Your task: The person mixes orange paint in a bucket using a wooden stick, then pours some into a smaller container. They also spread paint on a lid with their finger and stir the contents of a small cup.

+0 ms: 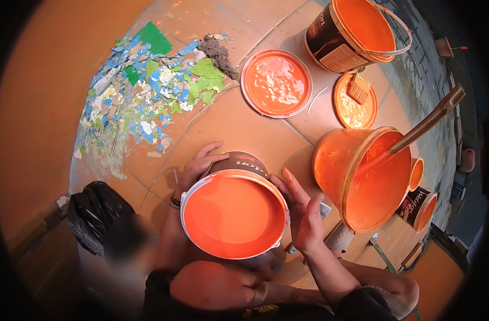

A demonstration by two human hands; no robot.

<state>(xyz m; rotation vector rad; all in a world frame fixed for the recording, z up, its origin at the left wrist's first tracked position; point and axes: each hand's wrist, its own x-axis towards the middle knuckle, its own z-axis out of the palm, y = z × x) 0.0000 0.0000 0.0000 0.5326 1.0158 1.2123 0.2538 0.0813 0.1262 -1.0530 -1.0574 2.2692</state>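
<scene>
A bucket of orange paint (236, 214) with a dark printed label is in front of me, near my knees. I cannot tell whether it rests on the floor. My left hand (199, 168) curls round its left side, fingers on the wall below the rim. On the other side my right hand (303, 211) has its fingers stretched out along the bucket, thumb apart, with orange paint on the fingers. Just right of it stands a larger orange-smeared bucket (330, 166), with a long wooden handle (432, 120) leaning out of it.
A paint-covered lid (276, 83) lies ahead. Right of it, another lid (351, 115) bears a brush (358, 89). Behind stands another paint bucket (330, 45). Coloured paint flakes (159, 85) litter the floor along the left wall (46, 107). A black plastic bag (97, 208) sits at left.
</scene>
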